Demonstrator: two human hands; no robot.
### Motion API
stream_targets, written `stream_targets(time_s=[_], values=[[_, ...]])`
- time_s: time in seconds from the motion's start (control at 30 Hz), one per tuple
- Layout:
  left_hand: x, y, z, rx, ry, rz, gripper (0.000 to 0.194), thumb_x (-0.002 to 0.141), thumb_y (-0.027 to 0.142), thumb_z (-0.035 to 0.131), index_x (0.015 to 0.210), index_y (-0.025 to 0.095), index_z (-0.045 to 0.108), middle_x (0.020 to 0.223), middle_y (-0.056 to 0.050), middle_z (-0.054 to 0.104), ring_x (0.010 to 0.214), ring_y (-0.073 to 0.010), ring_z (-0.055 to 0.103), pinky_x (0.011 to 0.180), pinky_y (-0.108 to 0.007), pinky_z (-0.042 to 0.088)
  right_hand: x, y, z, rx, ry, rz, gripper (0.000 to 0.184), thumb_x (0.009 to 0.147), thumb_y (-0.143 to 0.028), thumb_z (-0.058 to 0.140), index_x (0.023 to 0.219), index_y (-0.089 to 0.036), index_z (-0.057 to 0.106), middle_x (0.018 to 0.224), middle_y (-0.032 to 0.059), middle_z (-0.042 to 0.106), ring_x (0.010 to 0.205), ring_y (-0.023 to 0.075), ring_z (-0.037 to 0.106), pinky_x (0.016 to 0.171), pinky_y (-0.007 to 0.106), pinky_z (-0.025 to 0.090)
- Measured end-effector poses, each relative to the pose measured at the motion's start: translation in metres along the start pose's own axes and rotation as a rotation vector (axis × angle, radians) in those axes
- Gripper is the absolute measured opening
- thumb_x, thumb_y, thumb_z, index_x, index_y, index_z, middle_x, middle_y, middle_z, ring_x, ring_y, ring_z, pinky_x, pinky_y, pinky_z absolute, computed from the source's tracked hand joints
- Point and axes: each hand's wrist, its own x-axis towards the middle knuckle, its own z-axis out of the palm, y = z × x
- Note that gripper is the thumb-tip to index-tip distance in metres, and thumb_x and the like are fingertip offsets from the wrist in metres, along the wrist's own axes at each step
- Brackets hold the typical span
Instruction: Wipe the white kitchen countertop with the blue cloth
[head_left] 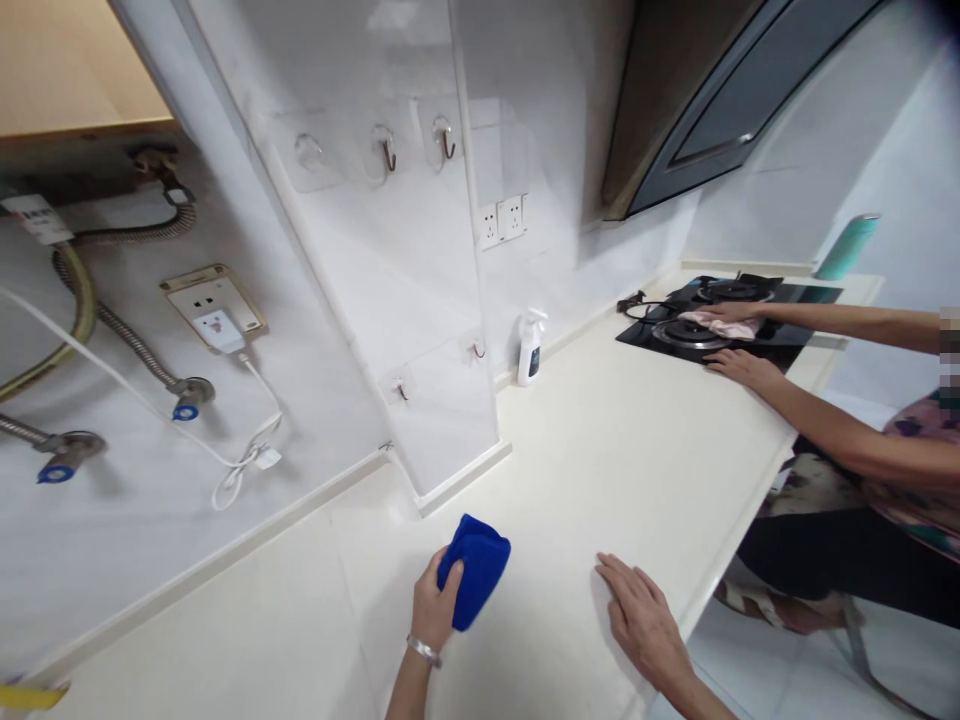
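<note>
My left hand (pixel 433 607) grips a folded blue cloth (pixel 475 565) and presses it on the cream countertop (pixel 600 460), close to the base of a white wall column. A silver bracelet sits on that wrist. My right hand (pixel 643 620) lies flat on the counter with its fingers spread, near the front edge, holding nothing.
Another person at the right has a hand (pixel 727 312) on a pink cloth on the black gas hob (pixel 720 315) and the other hand (pixel 742 368) beside it. A white spray bottle (pixel 529 348) stands by the wall. Hooks, sockets, hoses and a white cable (pixel 240 470) line the wall.
</note>
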Motion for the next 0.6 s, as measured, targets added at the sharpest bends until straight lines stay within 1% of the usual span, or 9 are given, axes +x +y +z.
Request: stream_targets(time_s=[0.07,0.13,0.23,0.27,0.3,0.4,0.5,0.57,0.6], values=[[0.009,0.005,-0.007,-0.096,-0.101,-0.081,0.06,0.08,0.064,0.053,0.118,0.018,0.064,0.118,-0.009,0.074,0.108,-0.0236,0.067,0.099,-0.039,0.053,0.0,-0.001,0.0,-0.001,0.001,-0.001,0.052,0.084,-0.015,0.04,0.135,-0.02,0.046,0.143,0.0092,0.052,0.131,0.022,0.048,0.112,0.045,0.033],[0.013,-0.001,-0.011,-0.092,-0.17,-0.127,0.064,0.071,0.067,0.062,0.108,0.016,0.068,0.105,-0.011,0.077,0.098,-0.0256,0.071,0.091,-0.04,0.056,0.001,-0.001,-0.001,-0.004,-0.002,0.001,0.052,0.084,-0.015,0.039,0.136,-0.021,0.045,0.143,0.009,0.052,0.131,0.0222,0.048,0.112,0.045,0.033],[0.012,-0.015,-0.016,-0.035,-0.149,-0.174,0.067,0.051,0.064,0.079,0.094,0.014,0.072,0.088,-0.011,0.079,0.085,-0.0287,0.072,0.082,-0.042,0.058,0.0,-0.001,0.0,-0.019,0.004,-0.01,0.052,0.084,-0.015,0.04,0.136,-0.021,0.044,0.143,0.0087,0.052,0.131,0.022,0.049,0.112,0.045,0.033],[0.01,-0.019,-0.018,-0.02,-0.114,-0.181,0.067,0.049,0.063,0.08,0.092,0.014,0.071,0.087,-0.011,0.079,0.084,-0.0288,0.072,0.081,-0.042,0.058,0.0,0.0,0.001,-0.025,0.011,-0.014,0.053,0.084,-0.015,0.04,0.137,-0.021,0.044,0.143,0.0086,0.052,0.13,0.0221,0.049,0.113,0.045,0.032],[0.009,-0.022,-0.022,-0.007,-0.067,-0.184,0.066,0.051,0.064,0.079,0.093,0.014,0.071,0.088,-0.011,0.079,0.085,-0.0284,0.072,0.083,-0.041,0.057,0.0,0.0,0.002,-0.029,0.018,-0.017,0.053,0.084,-0.015,0.04,0.137,-0.021,0.043,0.142,0.0084,0.053,0.13,0.0222,0.05,0.113,0.045,0.032],[0.013,-0.022,-0.037,0.045,0.131,-0.194,0.062,0.065,0.065,0.067,0.105,0.018,0.065,0.099,-0.01,0.077,0.095,-0.0268,0.07,0.092,-0.041,0.054,-0.001,0.002,0.005,-0.021,0.029,-0.022,0.056,0.084,-0.016,0.041,0.139,-0.022,0.042,0.143,0.008,0.052,0.13,0.0232,0.05,0.113,0.045,0.032],[0.031,-0.015,-0.054,0.102,0.333,-0.227,0.061,0.075,0.064,0.056,0.117,0.019,0.059,0.109,-0.011,0.075,0.105,-0.0273,0.068,0.098,-0.043,0.05,-0.002,0.002,0.005,0.003,0.025,-0.022,0.057,0.084,-0.018,0.041,0.141,-0.022,0.04,0.144,0.008,0.051,0.13,0.0241,0.05,0.113,0.046,0.032],[0.05,-0.01,-0.058,0.12,0.414,-0.253,0.059,0.08,0.062,0.05,0.119,0.019,0.059,0.112,-0.012,0.074,0.107,-0.0279,0.067,0.097,-0.042,0.05,-0.002,0.001,0.003,0.01,0.013,-0.02,0.058,0.085,-0.019,0.041,0.143,-0.022,0.039,0.145,0.0078,0.05,0.13,0.024,0.05,0.113,0.046,0.031],[0.06,-0.008,-0.056,0.123,0.438,-0.263,0.057,0.082,0.06,0.048,0.119,0.018,0.059,0.113,-0.013,0.074,0.107,-0.0278,0.067,0.096,-0.041,0.05,-0.002,0.001,0.003,0.01,0.007,-0.02,0.059,0.086,-0.019,0.041,0.144,-0.022,0.038,0.146,0.0077,0.049,0.131,0.0239,0.049,0.114,0.046,0.031]])
